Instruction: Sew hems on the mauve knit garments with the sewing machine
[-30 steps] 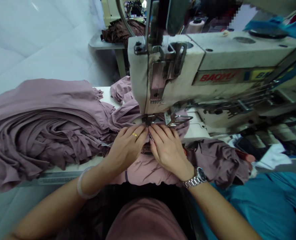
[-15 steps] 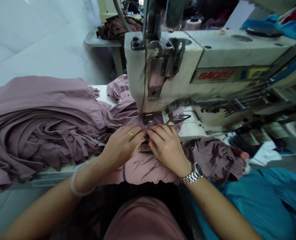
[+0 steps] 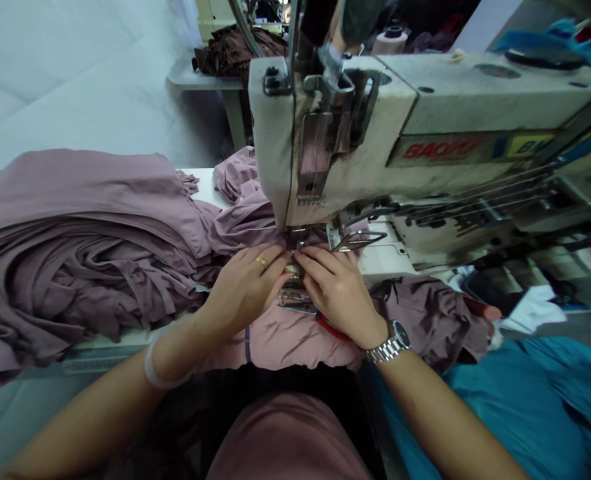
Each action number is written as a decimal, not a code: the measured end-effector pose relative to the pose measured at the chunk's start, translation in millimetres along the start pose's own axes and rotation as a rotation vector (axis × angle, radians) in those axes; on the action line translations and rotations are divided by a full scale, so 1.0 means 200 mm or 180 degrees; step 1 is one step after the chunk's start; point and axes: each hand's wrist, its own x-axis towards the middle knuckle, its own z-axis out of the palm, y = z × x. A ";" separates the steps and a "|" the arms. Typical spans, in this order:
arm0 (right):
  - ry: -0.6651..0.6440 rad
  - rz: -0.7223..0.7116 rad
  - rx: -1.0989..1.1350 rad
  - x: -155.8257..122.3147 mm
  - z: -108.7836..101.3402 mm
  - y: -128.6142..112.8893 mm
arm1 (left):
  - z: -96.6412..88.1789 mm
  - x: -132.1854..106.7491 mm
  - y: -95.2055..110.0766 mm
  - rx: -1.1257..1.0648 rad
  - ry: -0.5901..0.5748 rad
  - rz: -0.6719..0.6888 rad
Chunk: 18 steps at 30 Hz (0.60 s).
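Note:
My left hand, wearing a gold ring, has its fingers together on mauve fabric at the presser foot of a sewing machine. From the other side my right hand, with a metal watch at the wrist, holds the fabric close to the foot, its fingertips almost meeting the left ones. Both hands hide much of the cloth edge. Pink fabric lies in front of the metal plate. Under the right palm shows part of a red object, its kind unclear.
A thick stack of mauve cut pieces covers the left of the table. Darker mauve cloth bunches at right, near turquoise fabric. A thread cone stands behind the machine; brown cloth lies on another table.
The view has shifted slightly, and the machine sits a little farther right. My right hand has moved slightly right, and the red object beneath it has come into sight. Both hands stay at the foot.

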 end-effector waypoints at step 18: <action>0.0033 -0.0429 -0.0578 -0.01 0.02 -0.03 | 0.02 0.00 0.04 -0.0065 -0.0064 -0.0149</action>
